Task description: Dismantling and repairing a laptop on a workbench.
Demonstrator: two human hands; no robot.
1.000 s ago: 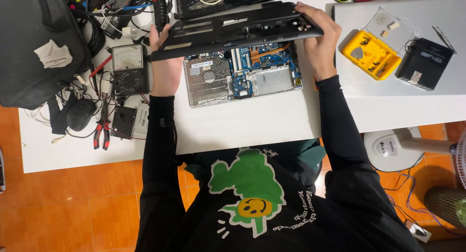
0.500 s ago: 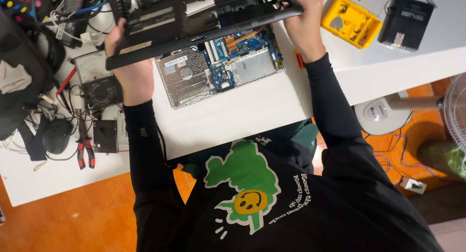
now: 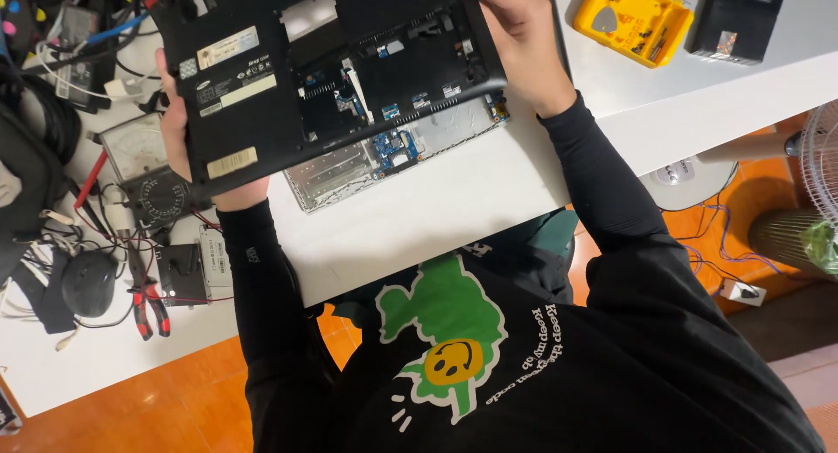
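Both hands [image 3: 188,139] [image 3: 515,34] clamped on cover [image 3: 323,69], lifted off laptop base [image 3: 401,152]; next likely needs clear spot, level carry.

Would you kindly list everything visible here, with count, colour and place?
laptop bottom cover: one, black, lifted above the table
laptop base: one, silver with blue boards, under the cover
parts tray: one, yellow, upper right
black box: one, right of tray
meter: one, grey, left
pliers: one, red-handled, lower left
mouse: one, black, far left
fan: one, right edge
left hand: gripping cover's left edge
right hand: gripping cover's right edge
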